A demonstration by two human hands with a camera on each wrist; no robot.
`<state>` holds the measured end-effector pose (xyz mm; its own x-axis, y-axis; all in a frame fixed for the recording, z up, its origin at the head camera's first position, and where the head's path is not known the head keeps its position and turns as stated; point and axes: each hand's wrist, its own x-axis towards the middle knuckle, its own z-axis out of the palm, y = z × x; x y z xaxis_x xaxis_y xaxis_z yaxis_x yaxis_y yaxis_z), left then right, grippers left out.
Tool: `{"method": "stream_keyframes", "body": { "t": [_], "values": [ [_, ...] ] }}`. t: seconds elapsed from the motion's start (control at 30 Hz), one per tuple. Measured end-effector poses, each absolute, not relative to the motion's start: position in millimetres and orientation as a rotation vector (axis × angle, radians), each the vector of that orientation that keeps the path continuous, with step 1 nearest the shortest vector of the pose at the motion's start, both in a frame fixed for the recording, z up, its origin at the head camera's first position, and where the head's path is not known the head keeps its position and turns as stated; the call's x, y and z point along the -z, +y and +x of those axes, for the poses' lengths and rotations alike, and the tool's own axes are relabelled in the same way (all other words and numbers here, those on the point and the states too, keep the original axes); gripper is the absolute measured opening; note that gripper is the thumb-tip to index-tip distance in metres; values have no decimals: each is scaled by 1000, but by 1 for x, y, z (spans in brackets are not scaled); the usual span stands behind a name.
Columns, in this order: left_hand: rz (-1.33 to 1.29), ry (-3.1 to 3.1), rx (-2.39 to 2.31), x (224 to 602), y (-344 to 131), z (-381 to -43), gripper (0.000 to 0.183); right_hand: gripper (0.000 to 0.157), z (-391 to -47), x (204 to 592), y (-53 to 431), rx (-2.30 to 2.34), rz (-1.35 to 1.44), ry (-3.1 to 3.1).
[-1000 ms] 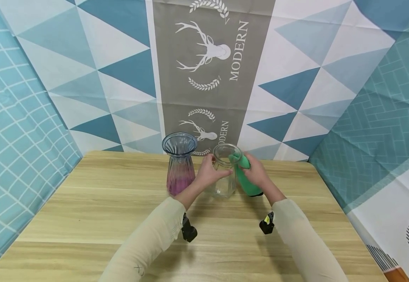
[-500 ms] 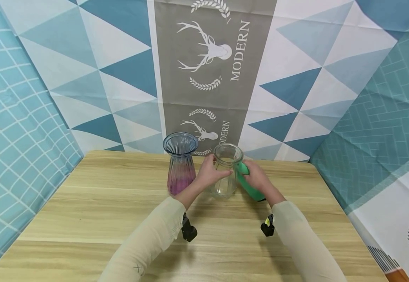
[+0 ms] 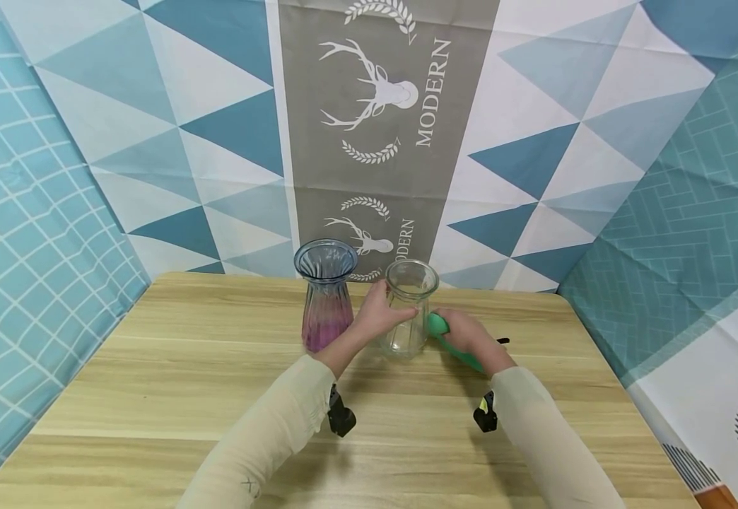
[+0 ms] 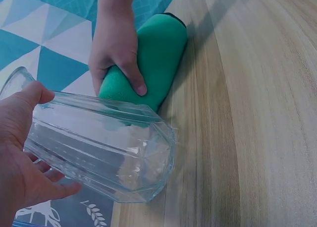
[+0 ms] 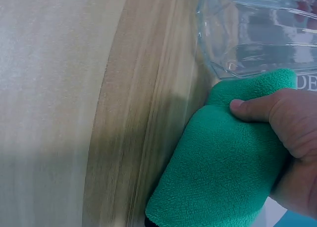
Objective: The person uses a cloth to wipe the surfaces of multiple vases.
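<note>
A clear glass vase (image 3: 410, 322) with faceted sides stands upright near the back of the table. My left hand (image 3: 378, 311) grips it near the neck, thumb in front and fingers behind, as the left wrist view also shows. Just right of it, my right hand (image 3: 464, 331) holds a folded green cloth (image 5: 223, 157) with a dark edge, thumb pressed on top. The cloth's bunched end lies right at the vase's side, outside the glass. Much of the cloth is hidden under my right hand in the head view.
To the left of my left hand stands a ribbed vase (image 3: 327, 300), blue at the top and pink below. Behind the wooden table (image 3: 172, 396) hangs a patterned cloth backdrop (image 3: 369, 162), close to both vases.
My right hand has moved down along the clear vase's right side, taking the green cloth from near the rim to lower on the glass. The left hand has stayed put.
</note>
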<state>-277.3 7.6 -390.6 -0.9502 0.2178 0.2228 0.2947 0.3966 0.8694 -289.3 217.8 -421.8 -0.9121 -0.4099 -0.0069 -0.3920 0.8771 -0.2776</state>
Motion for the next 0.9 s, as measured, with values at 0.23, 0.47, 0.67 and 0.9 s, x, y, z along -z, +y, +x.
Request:
{"method": "stream_keyframes", "body": {
  "t": [0.23, 0.47, 0.67, 0.9],
  "values": [
    [-520, -2546, 1618, 391, 9, -278, 61, 37, -287, 416, 226, 554, -576, 3020],
    [-542, -2530, 1594, 392, 10, -279, 60, 41, -290, 401, 227, 863, -562, 3078],
    [-584, -2503, 1617, 389, 11, -279, 61, 40, -290, 385, 221, 966, -570, 3146],
    [-648, -2470, 1629, 391, 12, -281, 62, 45, -292, 382, 220, 1058, -623, 3144]
  ]
}}
